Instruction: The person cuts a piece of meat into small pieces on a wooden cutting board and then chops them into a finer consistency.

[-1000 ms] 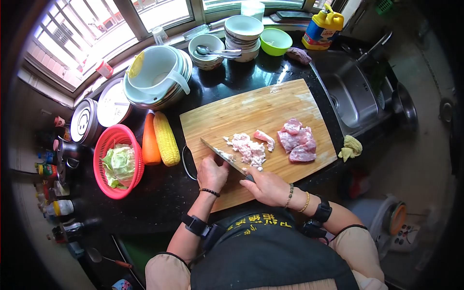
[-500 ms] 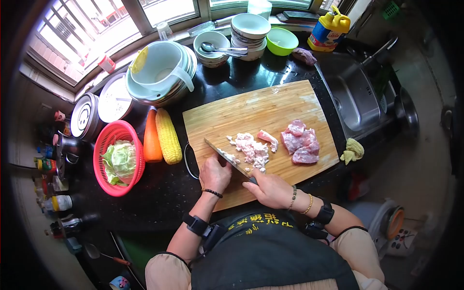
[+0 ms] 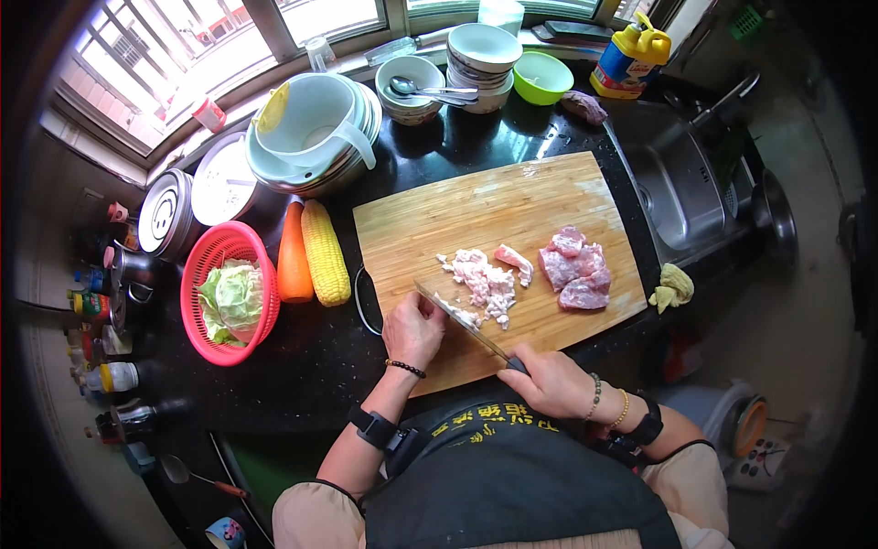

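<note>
My right hand [image 3: 551, 380] is wrapped round the dark handle of a knife [image 3: 471, 329], whose blade points up and left over the wooden cutting board [image 3: 439, 210]. Close to the blade's tip is my left hand [image 3: 413, 329], its fingers curled and pressed together; what they hold, if anything, is hidden. Small pale pieces of chopped meat [image 3: 482, 282] lie just beyond the blade. A pink strip of meat [image 3: 515, 262] is beside them, and larger raw chunks [image 3: 576, 268] rest on the board's right part.
Left of the board are a corn cob [image 3: 326, 256], a carrot [image 3: 294, 256] and a red basket [image 3: 189, 302] with cabbage [image 3: 240, 297]. Stacked bowls [image 3: 485, 48] and a green bowl [image 3: 543, 77] stand behind. A sink [image 3: 672, 183] is at right.
My right hand and the knife have moved right and slightly down in view. My left hand's fingers are drawn closer together near the blade tip. The whole view has shifted slightly.
</note>
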### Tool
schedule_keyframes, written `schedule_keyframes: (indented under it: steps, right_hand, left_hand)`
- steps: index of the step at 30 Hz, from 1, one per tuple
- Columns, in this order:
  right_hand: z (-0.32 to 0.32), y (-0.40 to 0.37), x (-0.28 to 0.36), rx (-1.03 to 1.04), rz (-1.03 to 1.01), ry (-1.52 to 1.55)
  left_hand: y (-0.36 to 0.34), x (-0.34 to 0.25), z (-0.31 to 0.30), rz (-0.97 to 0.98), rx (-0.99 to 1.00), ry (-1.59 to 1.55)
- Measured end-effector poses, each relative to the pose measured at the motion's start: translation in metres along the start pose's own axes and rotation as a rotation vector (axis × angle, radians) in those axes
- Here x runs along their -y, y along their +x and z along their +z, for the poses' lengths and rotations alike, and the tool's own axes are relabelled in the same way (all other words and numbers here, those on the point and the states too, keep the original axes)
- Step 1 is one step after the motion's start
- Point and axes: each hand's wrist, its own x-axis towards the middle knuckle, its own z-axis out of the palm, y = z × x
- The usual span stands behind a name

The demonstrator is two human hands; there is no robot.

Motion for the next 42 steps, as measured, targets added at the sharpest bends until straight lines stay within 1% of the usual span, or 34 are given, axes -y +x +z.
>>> schedule_keyframes:
  steps: [3,5,8,11,12,14,20,21,23,24,26,29,33,37,39,41,42]
  right_hand:
    - [-0.002,-0.002,0.005,0.034,0.021,-0.085]
    - [-0.001,0.006,0.010,0.064,0.064,-0.161]
    - [0.010,0.034,0.011,0.015,0.010,-0.163]
    - [0.013,0.050,0.018,0.016,0.003,-0.148]
    - [0.016,0.050,0.014,0.014,0.003,-0.148]
    - [0.017,0.046,0.002,-0.057,-0.067,-0.053]
    - [-0.009,0.006,0.010,0.036,-0.038,-0.074]
    - [-0.010,0.005,0.010,0.035,-0.033,-0.073]
    - [-0.009,0.006,0.010,0.105,0.054,-0.134]
    - [-0.005,0.012,0.009,0.103,0.055,-0.132]
    - [0.008,0.032,0.008,0.038,0.024,-0.116]
    - [0.013,0.051,0.019,0.000,-0.031,-0.107]
    - [0.014,0.044,0.002,-0.019,-0.047,-0.030]
    - [-0.002,0.014,0.006,0.030,-0.047,0.007]
    - [-0.004,0.009,0.006,0.040,-0.035,0.007]
    - [-0.002,0.012,0.004,0.086,0.032,-0.016]
    - [0.000,0.018,0.005,0.083,0.033,-0.014]
  left_hand:
    - [0.000,0.000,0.000,-0.021,-0.010,0.003]
    - [-0.001,-0.003,-0.002,0.026,-0.034,0.026]
    - [-0.003,-0.012,-0.008,-0.037,0.007,0.082]
    - [-0.004,-0.009,-0.007,-0.028,-0.001,0.099]
    - [-0.004,-0.007,-0.005,-0.026,-0.001,0.099]
    - [-0.002,-0.005,-0.003,-0.014,-0.019,0.034]
    - [-0.003,-0.008,-0.007,-0.057,0.038,0.041]
    - [-0.003,-0.007,-0.006,-0.056,0.043,0.041]
    - [-0.002,-0.003,-0.002,-0.005,-0.018,0.068]
    - [-0.002,-0.004,-0.002,-0.003,-0.017,0.069]
    - [-0.003,-0.005,-0.004,-0.007,-0.023,0.039]
    - [-0.006,-0.007,-0.006,0.006,-0.025,0.080]
    - [-0.004,-0.003,-0.003,0.032,-0.058,0.024]
    - [-0.006,-0.003,-0.004,-0.008,-0.030,0.024]
    - [-0.006,-0.005,-0.003,-0.021,-0.026,0.030]
    - [-0.006,-0.005,-0.004,0.013,-0.036,0.032]
    - [-0.006,-0.005,-0.004,0.016,-0.034,0.034]
